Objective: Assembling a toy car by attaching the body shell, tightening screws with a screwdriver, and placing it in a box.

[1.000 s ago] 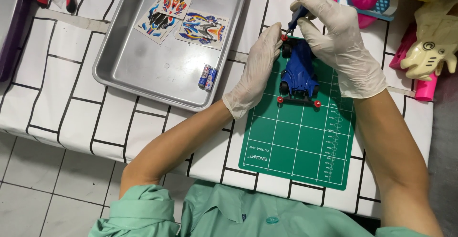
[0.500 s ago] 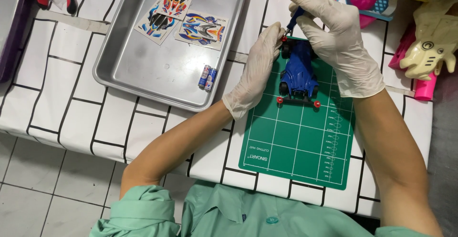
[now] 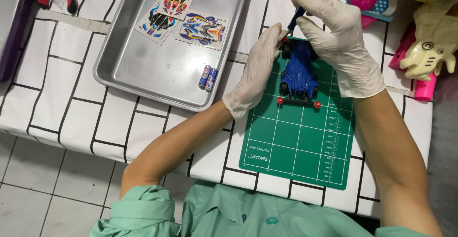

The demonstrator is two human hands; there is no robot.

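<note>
Head view, nearest first: our green sleeves, then the green cutting mat (image 3: 298, 141) with its white grid and a small white printed mark at its near left corner. Past that, the blue toy car (image 3: 299, 72) sits on the mat's far half, between our two gloved hands, nose away from us, its red rollers on the near side.

Our left hand (image 3: 255, 72) lies along the car's left flank, fingers together and pressed to its far corner, bracing it rather than gripping round it. Our right hand (image 3: 341, 43) arches over the car's far right, fingers closed on a thin blue-handled tool (image 3: 296, 17) whose tip meets the car just beside our left fingertips.

We judge the car light, stiff plastic and somewhat brittle at the rollers and thin bumper bars. It would slide easily on the mat, so the sound hold is across the body sides between the wheels, not on the rollers.

Left of our left fingers, a steel tray (image 3: 119, 70) holds two small batteries (image 3: 208, 78), blue and white with red bands, touching side by side. Beyond them lie three sticker sheets (image 3: 183, 10), rectangular, printed in red, blue and yellow shapes. Farther right of our right fingers sit a cream toy (image 3: 429, 51) and pink items.
</note>
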